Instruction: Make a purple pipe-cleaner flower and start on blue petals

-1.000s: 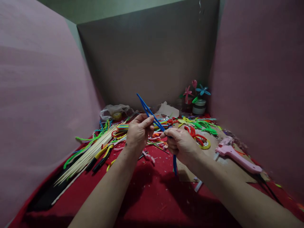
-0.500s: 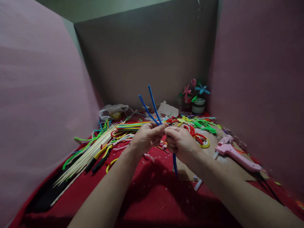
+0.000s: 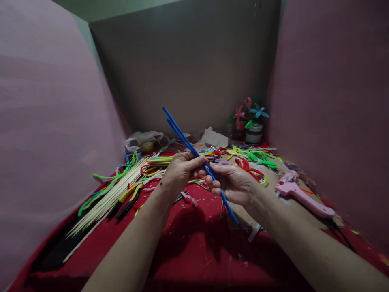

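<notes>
A blue pipe cleaner (image 3: 182, 136), folded so two strands run side by side, slants from upper left down to lower right above the red cloth (image 3: 194, 247). My left hand (image 3: 180, 170) pinches it at mid-length with thumb and fingers closed. My right hand (image 3: 234, 182) holds it just below, fingers curled round the strands. Its lower end sticks out beneath my right hand toward the cloth. Both hands hover over the middle of the table, almost touching.
A bundle of thin wooden sticks (image 3: 112, 194) and a yellow-black tool (image 3: 127, 200) lie at left. Loose coloured pipe cleaners (image 3: 252, 158) cover the back. A pink glue gun (image 3: 300, 196) lies at right on cardboard. A jar of pipe-cleaner flowers (image 3: 253, 129) stands back right. Pink panels wall both sides.
The two blue strands, spread apart half a second ago, now lie together and lean further left. My right hand has loosened and turned, and the lower end swung out to the right.
</notes>
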A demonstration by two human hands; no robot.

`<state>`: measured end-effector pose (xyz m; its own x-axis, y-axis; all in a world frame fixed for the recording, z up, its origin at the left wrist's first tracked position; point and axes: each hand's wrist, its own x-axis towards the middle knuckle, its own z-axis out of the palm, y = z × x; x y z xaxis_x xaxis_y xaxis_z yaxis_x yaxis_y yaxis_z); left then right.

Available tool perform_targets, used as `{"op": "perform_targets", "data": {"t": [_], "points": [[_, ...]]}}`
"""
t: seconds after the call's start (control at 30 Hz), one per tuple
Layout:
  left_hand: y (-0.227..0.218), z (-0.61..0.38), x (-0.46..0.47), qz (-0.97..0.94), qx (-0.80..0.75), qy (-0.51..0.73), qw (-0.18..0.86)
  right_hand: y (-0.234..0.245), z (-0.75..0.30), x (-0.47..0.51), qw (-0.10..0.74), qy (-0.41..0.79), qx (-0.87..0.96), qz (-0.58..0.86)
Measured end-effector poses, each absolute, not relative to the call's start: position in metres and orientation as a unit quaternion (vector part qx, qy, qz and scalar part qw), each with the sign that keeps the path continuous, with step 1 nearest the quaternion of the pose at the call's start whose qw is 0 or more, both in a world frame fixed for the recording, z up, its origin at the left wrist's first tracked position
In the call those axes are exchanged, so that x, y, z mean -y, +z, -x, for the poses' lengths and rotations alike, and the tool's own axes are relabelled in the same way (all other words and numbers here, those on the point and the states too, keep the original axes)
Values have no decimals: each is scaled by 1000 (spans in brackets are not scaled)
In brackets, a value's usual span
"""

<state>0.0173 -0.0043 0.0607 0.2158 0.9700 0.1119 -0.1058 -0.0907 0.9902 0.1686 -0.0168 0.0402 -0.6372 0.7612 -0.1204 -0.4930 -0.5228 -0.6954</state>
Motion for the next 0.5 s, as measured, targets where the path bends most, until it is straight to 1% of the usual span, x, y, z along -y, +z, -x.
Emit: {"op": "perform_targets", "data": {"t": [0.17, 0.33, 0.43, 0.5], "points": [[61, -18, 6, -562, -385, 495, 539, 40, -165, 18, 373, 857, 281, 220], [66, -19, 9, -604, -398, 485, 492, 42, -162, 17, 381, 841, 292, 250], [67, -22, 11, -613, -407, 484, 474, 40, -160, 15, 384, 839, 311, 229], [65, -24, 11, -622, -420, 491, 442, 39, -159, 14, 396, 828, 333, 214]]}}
